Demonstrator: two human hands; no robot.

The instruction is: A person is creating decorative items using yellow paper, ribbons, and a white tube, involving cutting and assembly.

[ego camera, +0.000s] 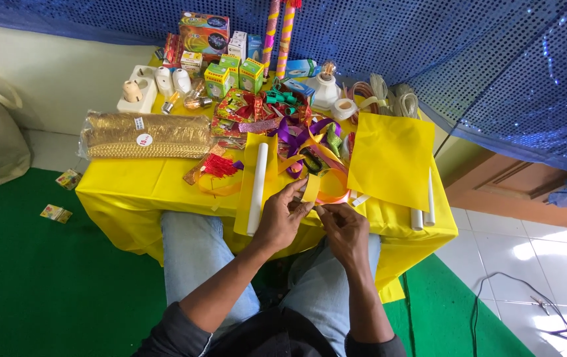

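My left hand [282, 215] pinches a yellow ribbon [312, 187] at the near edge of a low table draped in yellow cloth [131, 185]. My right hand [343, 228] meets it from the right, its fingers closed on the same ribbon, beside an orange ribbon loop [337, 195]. A white tube [257, 188] lies on a yellow sheet just left of my left hand. Purple and green ribbons [300, 135] are tangled behind the hands.
A large yellow sheet [392, 158] with two white tubes [423, 211] lies at the right. A gold trim bundle [146, 135] sits at the left. Small boxes [234, 73], bulbs [191, 99], a tape roll [344, 108] and coiled cord [392, 99] fill the back. Green carpet [39, 277] surrounds my knees.
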